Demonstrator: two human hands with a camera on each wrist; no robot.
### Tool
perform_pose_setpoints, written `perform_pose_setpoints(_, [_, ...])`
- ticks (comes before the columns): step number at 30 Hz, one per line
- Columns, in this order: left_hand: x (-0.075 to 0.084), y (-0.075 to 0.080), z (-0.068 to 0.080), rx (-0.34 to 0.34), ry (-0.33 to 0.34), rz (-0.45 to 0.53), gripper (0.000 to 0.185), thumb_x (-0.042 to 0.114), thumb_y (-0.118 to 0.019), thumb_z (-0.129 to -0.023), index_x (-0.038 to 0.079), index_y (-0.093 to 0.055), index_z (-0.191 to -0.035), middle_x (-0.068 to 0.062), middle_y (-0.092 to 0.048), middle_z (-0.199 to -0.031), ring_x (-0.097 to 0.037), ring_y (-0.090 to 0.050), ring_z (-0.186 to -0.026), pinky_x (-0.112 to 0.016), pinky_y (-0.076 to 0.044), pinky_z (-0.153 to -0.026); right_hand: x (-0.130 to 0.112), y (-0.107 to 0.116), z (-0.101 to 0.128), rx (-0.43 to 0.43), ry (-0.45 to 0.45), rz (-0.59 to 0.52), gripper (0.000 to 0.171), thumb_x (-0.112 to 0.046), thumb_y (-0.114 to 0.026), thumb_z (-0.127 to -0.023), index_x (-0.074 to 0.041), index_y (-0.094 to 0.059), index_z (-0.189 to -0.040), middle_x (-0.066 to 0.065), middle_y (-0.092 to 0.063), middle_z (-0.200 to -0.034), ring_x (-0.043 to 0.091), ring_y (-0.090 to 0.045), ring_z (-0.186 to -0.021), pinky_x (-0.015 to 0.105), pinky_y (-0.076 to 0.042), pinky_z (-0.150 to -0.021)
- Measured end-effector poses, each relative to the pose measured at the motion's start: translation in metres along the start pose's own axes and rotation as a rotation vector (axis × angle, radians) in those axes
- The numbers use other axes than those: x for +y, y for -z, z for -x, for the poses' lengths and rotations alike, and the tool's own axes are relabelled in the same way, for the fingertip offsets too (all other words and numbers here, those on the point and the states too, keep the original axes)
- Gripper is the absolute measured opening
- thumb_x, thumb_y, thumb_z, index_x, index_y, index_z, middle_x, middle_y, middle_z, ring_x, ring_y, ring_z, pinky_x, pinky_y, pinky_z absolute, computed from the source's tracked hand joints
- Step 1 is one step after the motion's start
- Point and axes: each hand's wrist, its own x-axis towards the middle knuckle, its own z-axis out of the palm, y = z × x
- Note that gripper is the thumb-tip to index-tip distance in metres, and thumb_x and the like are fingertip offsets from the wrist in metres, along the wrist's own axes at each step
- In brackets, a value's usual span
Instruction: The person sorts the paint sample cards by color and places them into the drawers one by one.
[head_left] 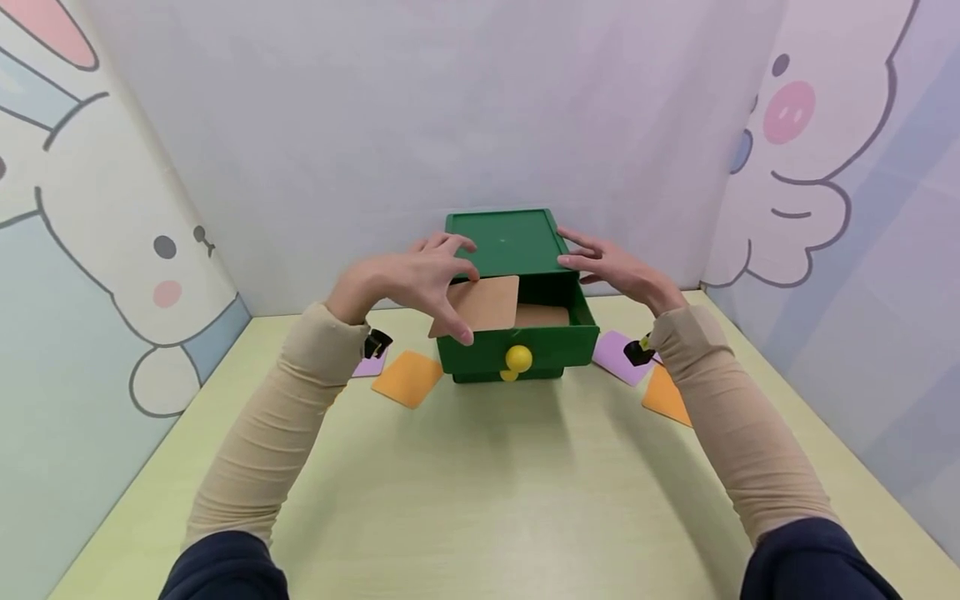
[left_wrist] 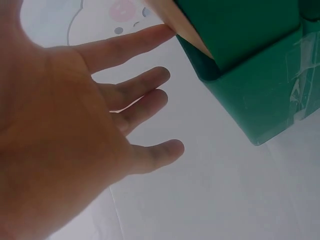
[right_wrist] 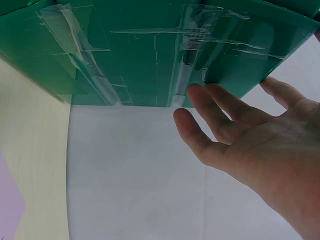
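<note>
A green box [head_left: 502, 242] stands at the back of the table with its drawer [head_left: 558, 343] pulled out; the drawer front carries a yellow knob [head_left: 518, 358]. My left hand [head_left: 438, 287] pinches a brown card [head_left: 483, 304] by its left edge, between thumb and fingers, and holds it tilted over the drawer's left half. In the left wrist view the fingers [left_wrist: 145, 42] are spread and the index tip touches the card [left_wrist: 175, 22] beside the box [left_wrist: 250, 75]. Another brown card [head_left: 543, 315] lies inside the drawer. My right hand [head_left: 596, 262] rests straight fingers [right_wrist: 220, 107] on the box's right side [right_wrist: 150, 50].
Orange cards [head_left: 408, 377] [head_left: 666, 396] and purple cards [head_left: 621, 354] [head_left: 369, 365] lie on the pale green table [head_left: 495, 483] on both sides of the box. Cartoon-printed walls [head_left: 90, 275] close in the left, back and right.
</note>
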Motion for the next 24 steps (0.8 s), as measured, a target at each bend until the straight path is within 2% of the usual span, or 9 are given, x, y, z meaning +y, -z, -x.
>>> perform_pose_setpoints(11, [0.002,-0.003,0.004,0.016,-0.009,0.007,0.079,0.058,-0.075,-0.073,0.014,-0.055,-0.135,-0.010,-0.018,-0.157,-0.028,-0.011,-0.144,-0.055,-0.014,-0.118,-0.003,-0.001,-0.001,-0.001,-0.005,-0.008,0.069,-0.043,-0.053,-0.097,-0.037,-0.015,-0.154,0.004,-0.015,-0.163,0.029,-0.028,-0.145,0.057,-0.031,-0.113])
perform_pose_setpoints(18, [0.001,-0.006,0.006,0.044,-0.030,0.041,0.072,0.052,-0.075,-0.076,0.011,-0.057,-0.133,-0.013,-0.020,-0.157,-0.031,-0.012,-0.144,-0.056,-0.012,-0.118,-0.002,-0.001,-0.001,-0.003,-0.008,-0.004,0.068,-0.043,-0.053,-0.097,-0.038,-0.016,-0.154,0.004,-0.016,-0.163,0.029,-0.030,-0.144,0.056,-0.032,-0.113])
perform_pose_setpoints(21, [0.002,-0.010,0.006,0.077,-0.049,0.056,0.070,0.051,-0.075,-0.078,0.012,-0.056,-0.133,-0.013,-0.022,-0.156,-0.031,-0.015,-0.143,-0.056,-0.016,-0.117,-0.002,-0.001,-0.001,-0.003,-0.008,0.001,0.068,-0.042,-0.053,-0.098,-0.038,-0.016,-0.154,0.002,-0.016,-0.163,0.029,-0.031,-0.144,0.055,-0.032,-0.113])
perform_pose_setpoints(24, [0.006,-0.016,0.010,0.162,-0.081,0.099,0.067,0.048,-0.074,-0.081,0.010,-0.055,-0.133,-0.014,-0.030,-0.151,-0.032,-0.022,-0.139,-0.054,-0.024,-0.116,-0.003,-0.001,-0.001,-0.002,-0.007,0.003,0.068,-0.042,-0.053,-0.097,-0.038,-0.016,-0.154,0.002,-0.015,-0.163,0.029,-0.031,-0.144,0.055,-0.032,-0.114])
